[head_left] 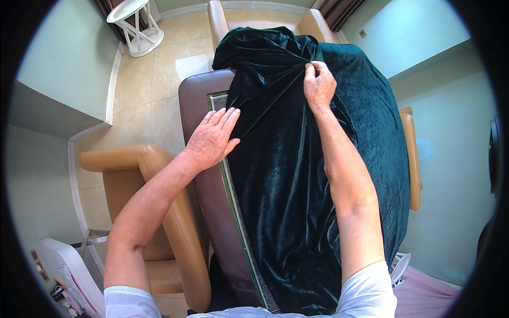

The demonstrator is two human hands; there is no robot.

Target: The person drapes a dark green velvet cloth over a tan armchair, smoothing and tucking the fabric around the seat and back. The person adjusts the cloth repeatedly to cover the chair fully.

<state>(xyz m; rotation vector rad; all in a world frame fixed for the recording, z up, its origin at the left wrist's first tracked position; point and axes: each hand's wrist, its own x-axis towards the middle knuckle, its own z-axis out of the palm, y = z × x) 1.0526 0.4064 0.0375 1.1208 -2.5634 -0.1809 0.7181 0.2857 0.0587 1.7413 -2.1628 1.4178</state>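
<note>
A dark green velvet cloth (278,167) lies in folds over a long piece of furniture whose brown leather-like edge (214,222) shows on the left. My right hand (321,85) pinches a gathered fold of the velvet near the far end, and creases fan out leftward from its fingertips. Flat and palm down, my left hand (212,137) rests at the cloth's left border, thumb spread, gripping nothing. Beside it runs a grey patterned strip (219,102) with green edging, partly hidden by the velvet. Beyond my right hand, the cloth bunches up at the far end.
A tan leather armchair (159,222) stands close on the left; another tan chair (314,26) is at the far end. At right, part of a tan chair (411,159) shows by the wall. A white side table (135,28) stands far left, with a white sheet (192,65) on the tiled floor.
</note>
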